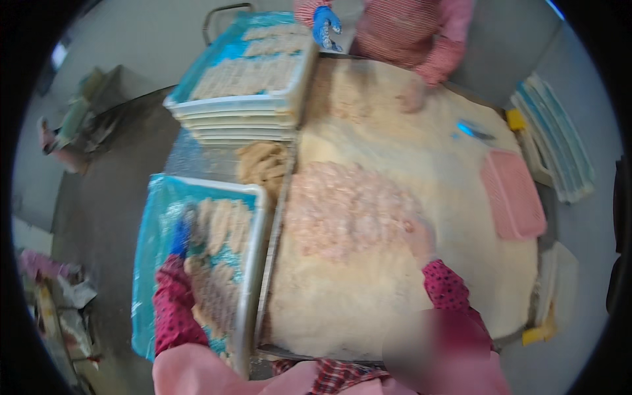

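My left hand [184,230], in a blue glove whose fingers look coated with crumbs, is over the lined tray [260,224] on the left. Beside it lie rows of pale breaded strips [227,224]. Blur hides how its fingers are set and whether a strip is in them. On the crumb-covered table, my bare right hand [421,240] reaches to the right edge of a heap of pinkish raw meat pieces [349,207]. Its fingertips touch the heap, but whether they grip a piece is too blurred to tell.
A stack of white trays [237,105] with breaded strips stands far left, near a tan clump [262,168]. Across the table a co-worker [401,33] has one blue-gloved hand and one hand on the crumbs. A pink basket [513,194] lies right, near a blue object [474,130].
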A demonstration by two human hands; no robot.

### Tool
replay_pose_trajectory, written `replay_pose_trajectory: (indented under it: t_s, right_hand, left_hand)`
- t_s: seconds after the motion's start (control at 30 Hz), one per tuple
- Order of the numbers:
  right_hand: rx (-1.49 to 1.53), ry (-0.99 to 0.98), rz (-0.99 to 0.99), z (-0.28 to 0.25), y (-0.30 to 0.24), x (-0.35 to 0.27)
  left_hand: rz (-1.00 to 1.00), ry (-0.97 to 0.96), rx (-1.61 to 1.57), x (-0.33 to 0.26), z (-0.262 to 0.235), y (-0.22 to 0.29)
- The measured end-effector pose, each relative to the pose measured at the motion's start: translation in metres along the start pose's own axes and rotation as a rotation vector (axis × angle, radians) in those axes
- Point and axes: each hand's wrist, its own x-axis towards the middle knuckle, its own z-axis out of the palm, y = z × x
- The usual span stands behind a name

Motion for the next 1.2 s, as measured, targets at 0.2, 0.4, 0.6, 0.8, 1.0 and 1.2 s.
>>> replay_pose_trajectory:
  t_s: [0.2,0.4,0.6,0.8,1.0,1.2]
  right_hand:
    - [0.127,-0.020,-0.189,-0.049,-0.046,-0.040]
    - [-0.155,-0.471,-0.121,-0.038,-0.028,-0.157]
    - [-0.223,-0.077,0.118,-0.023,0.028,-0.120]
    - [0.106,0.084,0.144,-0.008,0.060,-0.039]
    - [0.413,-0.083,0.150,0.015,0.034,-0.101]
    - [0.489,0.248,0.257,-0.043,0.008,-0.119]
  left_hand:
    - [0.314,0.182,-0.076,-0.072,0.068,0.063]
    - [0.501,-0.724,0.344,-0.202,0.220,0.101]
    - [0.784,-0.734,0.492,-0.240,0.353,0.070]
    - [0.588,-0.598,0.437,-0.252,0.397,0.065]
    - [0.332,-0.444,0.196,-0.246,0.342,0.050]
    - [0.318,-0.435,0.079,-0.229,0.328,0.088]
